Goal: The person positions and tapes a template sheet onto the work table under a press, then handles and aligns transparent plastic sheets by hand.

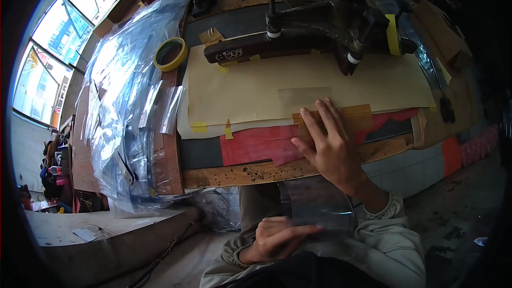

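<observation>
My right hand [333, 152] lies with its fingers spread on the tan paper sheet [229, 93], its palm over the front edge. Under and beside its fingers is a translucent brown rectangular piece [356, 119]; a paler clear strip [304, 95] lies just beyond the fingertips. Lower down, near my lap, my left hand [274, 239] is closed on a clear plastic bag [320, 205], the index finger stretched along its lower edge. The bag hangs in front of the bench edge, below my right hand. Part of the brown piece is hidden by my fingers.
A dark clamp bar [256, 48] crosses the back of the paper. A yellow tape roll [170, 54] stands left, by piled clear plastic bags [133, 74]. Red material [256, 146] shows at the wooden bench edge [240, 175]. Scissors [447, 109] lie right.
</observation>
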A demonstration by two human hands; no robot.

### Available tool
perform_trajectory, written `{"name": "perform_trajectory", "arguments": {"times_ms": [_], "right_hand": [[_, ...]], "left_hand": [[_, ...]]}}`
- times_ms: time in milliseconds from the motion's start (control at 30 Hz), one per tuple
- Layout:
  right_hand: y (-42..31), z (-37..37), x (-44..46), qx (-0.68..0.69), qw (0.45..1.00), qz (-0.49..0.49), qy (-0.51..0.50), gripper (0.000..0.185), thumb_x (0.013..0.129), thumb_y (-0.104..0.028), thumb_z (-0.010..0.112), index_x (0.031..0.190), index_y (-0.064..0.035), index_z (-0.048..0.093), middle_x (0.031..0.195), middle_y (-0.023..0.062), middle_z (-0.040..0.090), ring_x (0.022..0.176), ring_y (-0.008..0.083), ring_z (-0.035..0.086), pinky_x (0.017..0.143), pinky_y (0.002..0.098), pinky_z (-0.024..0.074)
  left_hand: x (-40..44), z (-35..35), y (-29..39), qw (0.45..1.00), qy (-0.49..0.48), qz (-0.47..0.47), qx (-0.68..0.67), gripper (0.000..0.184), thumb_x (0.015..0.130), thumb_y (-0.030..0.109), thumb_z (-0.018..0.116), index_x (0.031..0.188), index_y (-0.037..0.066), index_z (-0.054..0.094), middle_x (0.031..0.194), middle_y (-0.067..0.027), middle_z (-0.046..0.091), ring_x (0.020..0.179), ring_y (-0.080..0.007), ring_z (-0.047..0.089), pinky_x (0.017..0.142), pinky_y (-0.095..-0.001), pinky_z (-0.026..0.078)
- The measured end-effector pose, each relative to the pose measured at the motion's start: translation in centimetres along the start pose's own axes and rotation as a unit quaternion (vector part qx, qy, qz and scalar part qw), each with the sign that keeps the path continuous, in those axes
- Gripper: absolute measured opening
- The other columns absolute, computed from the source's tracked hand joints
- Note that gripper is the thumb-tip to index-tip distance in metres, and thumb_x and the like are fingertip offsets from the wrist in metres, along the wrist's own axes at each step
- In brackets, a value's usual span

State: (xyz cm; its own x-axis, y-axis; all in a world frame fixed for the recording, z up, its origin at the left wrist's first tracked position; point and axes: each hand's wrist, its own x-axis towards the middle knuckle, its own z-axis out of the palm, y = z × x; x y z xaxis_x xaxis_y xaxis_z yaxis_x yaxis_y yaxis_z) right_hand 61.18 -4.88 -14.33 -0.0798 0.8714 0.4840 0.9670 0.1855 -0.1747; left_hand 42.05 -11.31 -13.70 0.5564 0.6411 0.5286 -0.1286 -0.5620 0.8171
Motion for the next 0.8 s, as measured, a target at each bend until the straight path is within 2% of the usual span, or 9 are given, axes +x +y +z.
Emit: {"name": "perform_trajectory", "arguments": {"times_ms": [100,200,400,567,700,800], "right_hand": [[0.1,0.0,0.0,0.005,1.0,0.0,0.0,0.052,0.085,-0.042,0.06,0.12,-0.004,0.058,0.124,0.0257,0.05,0.122,0.0396,0.045,0.1,0.0479,0.0407],[0.1,0.1,0.0,0.009,1.0,0.002,-0.001,0.053,0.085,-0.042,0.061,0.121,-0.0032,0.057,0.124,0.0267,0.049,0.122,0.04,0.045,0.1,0.0479,0.041],[0.1,-0.1,0.1,0.003,1.0,0.003,-0.014,0.056,0.085,-0.042,0.06,0.121,0.0014,0.055,0.124,0.0272,0.048,0.122,0.0398,0.045,0.098,0.0465,0.043],[0.2,-0.1,1.0,0.008,0.999,-0.009,-0.044,0.055,0.087,-0.041,0.058,0.12,0.0027,0.055,0.124,0.0276,0.048,0.122,0.0395,0.045,0.1,0.0432,0.0417],[1.0,0.7,2.1,0.01,0.997,-0.064,-0.046,0.054,0.088,-0.039,0.057,0.118,0.0058,0.054,0.123,0.03,0.048,0.121,0.0406,0.046,0.102,0.0411,0.0408],[1.8,1.2,3.6,0.007,0.994,-0.1,-0.05,0.051,0.089,-0.036,0.057,0.117,0.0069,0.053,0.121,0.0309,0.049,0.119,0.0413,0.047,0.099,0.0415,0.0429]], "left_hand": [[0.2,0.2,-0.2,1.0,0.022,0.012,-0.01,0.039,0.066,-0.008,0.062,0.103,0.0,0.066,0.075,-0.0073,0.068,0.052,-0.0152,0.059,0.048,-0.0267,0.047],[-0.4,0.0,-0.4,1.0,-0.009,0.001,-0.003,0.039,0.066,-0.009,0.062,0.103,0.0,0.067,0.074,-0.0068,0.067,0.05,-0.0144,0.057,0.046,-0.0266,0.046],[-0.2,0.2,-0.4,1.0,0.007,0.0,-0.01,0.038,0.066,-0.008,0.063,0.103,0.0,0.066,0.071,-0.0071,0.066,0.05,-0.0142,0.057,0.046,-0.0262,0.045],[1.0,0.4,-0.2,0.999,0.052,0.015,0.001,0.035,0.067,-0.007,0.064,0.101,0.0,0.067,0.071,-0.0075,0.066,0.049,-0.0136,0.056,0.045,-0.0255,0.044],[1.9,0.4,0.1,0.997,0.072,0.009,0.02,0.031,0.07,-0.007,0.064,0.1,0.0,0.067,0.071,-0.0074,0.066,0.047,-0.014,0.054,0.044,-0.0262,0.042],[3.2,0.3,-0.2,0.994,0.106,0.015,0.037,0.032,0.073,-0.009,0.062,0.103,0.0,0.067,0.065,-0.0056,0.063,0.046,-0.0135,0.051,0.044,-0.0257,0.04]]}}
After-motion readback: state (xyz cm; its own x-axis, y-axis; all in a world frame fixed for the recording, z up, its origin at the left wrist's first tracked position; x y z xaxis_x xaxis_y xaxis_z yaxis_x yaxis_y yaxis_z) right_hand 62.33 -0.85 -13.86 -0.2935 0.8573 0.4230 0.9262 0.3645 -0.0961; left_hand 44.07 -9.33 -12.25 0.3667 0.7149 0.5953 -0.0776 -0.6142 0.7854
